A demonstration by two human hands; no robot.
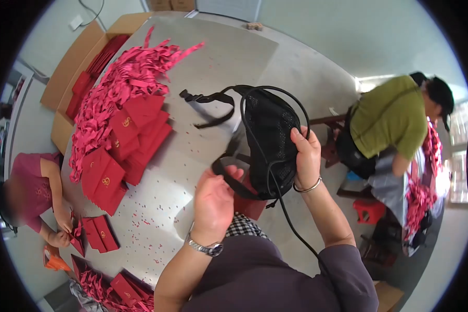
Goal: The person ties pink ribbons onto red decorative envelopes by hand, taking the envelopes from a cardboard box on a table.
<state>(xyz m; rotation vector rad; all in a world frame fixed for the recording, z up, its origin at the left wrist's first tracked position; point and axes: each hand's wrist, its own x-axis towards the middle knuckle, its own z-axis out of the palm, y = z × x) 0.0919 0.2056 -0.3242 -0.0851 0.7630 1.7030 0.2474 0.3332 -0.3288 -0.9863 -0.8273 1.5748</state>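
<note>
A black mesh waist bag (273,135) hangs in front of me over the table's edge. My right hand (308,158) grips its right side, thumb on top, with a black cable (291,226) looping around the bag and running down towards my right sleeve. My left hand (215,200) is closed around a black strap (236,182) at the bag's lower left. Another strap with a buckle (192,96) dangles free at the upper left, over the table.
The grey table (192,151) holds a heap of pink ribbons (130,78), red envelope-like pouches (106,179) and scattered confetti-like bits. A person in maroon (34,182) handles a red pouch at the left. Another person in green (390,117) sits at the right, beside a red stool (369,211).
</note>
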